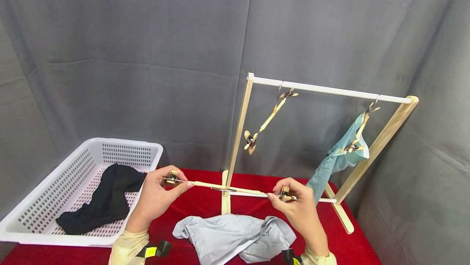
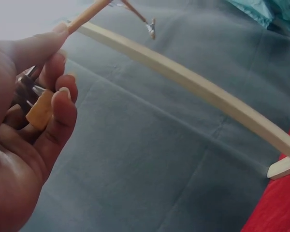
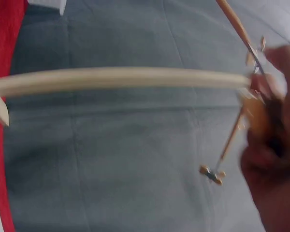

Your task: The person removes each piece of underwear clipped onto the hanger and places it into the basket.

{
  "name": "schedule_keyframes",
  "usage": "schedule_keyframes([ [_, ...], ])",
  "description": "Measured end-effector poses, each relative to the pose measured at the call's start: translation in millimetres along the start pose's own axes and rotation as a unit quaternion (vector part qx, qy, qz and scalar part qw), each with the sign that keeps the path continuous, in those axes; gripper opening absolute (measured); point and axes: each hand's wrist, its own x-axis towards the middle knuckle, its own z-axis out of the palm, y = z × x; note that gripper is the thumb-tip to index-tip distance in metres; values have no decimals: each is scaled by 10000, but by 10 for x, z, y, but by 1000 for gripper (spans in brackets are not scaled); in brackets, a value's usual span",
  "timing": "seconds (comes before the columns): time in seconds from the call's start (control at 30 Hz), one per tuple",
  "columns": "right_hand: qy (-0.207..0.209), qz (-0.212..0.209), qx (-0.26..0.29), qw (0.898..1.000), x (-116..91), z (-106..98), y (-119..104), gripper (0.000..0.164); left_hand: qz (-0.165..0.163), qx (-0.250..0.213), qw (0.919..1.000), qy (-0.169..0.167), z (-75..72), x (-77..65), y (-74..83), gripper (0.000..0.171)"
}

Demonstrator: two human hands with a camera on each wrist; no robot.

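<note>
A wooden clip hanger stretches level between the two hands, its clips at both ends. My left hand pinches its left end, with thumb and fingers around a wooden clip in the left wrist view. At the other end, my right hand grips the hanger near the right clip; the right wrist view is blurred there. Below the hanger, a light grey garment lies crumpled on the red cloth.
A wooden rack with a white top rail stands at the right. From it hang a bare clip hanger and another hanger holding a teal garment. At the left, a white basket contains a black garment.
</note>
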Motion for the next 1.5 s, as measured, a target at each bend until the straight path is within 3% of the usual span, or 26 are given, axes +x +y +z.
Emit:
schedule_keyframes([
  [0.13,59,-417,205,9989,-2,31,-40,32,29,-247,9996,-94,63,3,-9,22],
  [0.37,-600,288,83,9977,-32,-25,-89,25,82,-272,9996,-56,90,20,-11,24],
  [0.6,-593,167,-38,9981,-26,-22,-92,23,-49,-281,9996,83,103,9,-34,24],
  [0.83,-271,-339,-225,9988,23,-66,-112,28,-554,-53,9981,274,254,32,-75,47],
  [1.07,-85,-110,-497,9987,-10,-173,-80,28,-1175,-23,9930,105,503,37,-75,72],
  [1.2,140,-282,-438,9985,-25,-236,-18,34,-1396,325,9894,-223,636,13,-78,80],
  [1.33,232,-345,-373,9984,-21,-260,13,37,-1229,1130,9814,-948,754,-29,-131,75],
  [1.43,269,-461,-317,9981,-9,-250,24,38,-901,1632,9676,-1703,861,-101,-197,80],
  [1.5,300,-566,-252,9976,6,-234,2,38,-667,1872,9537,-2256,953,-168,-247,86],
])
